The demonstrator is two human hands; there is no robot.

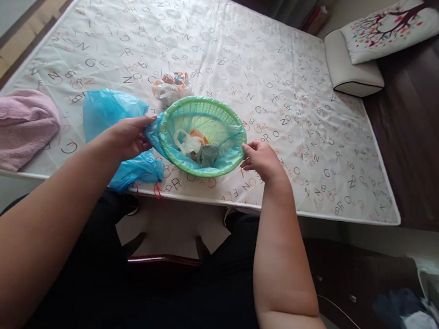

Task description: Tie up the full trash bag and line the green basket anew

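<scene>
A green plastic basket stands on the mattress, lined with a thin blue plastic bag folded over its rim. Inside it lie crumpled white and orange plastic and a grey wad. My left hand is closed on a gathered part of the blue bag at the basket's left side. On the right, my right hand pinches the lined rim between thumb and fingers. Another blue plastic bag, partly hidden by my left hand, spreads on the mattress; red ties show at its near end.
Behind the basket lies a crumpled white and orange plastic bag. A pink towel rests at the left of the letter-printed mattress. A bolster and a tree-print pillow lean by the dark headboard.
</scene>
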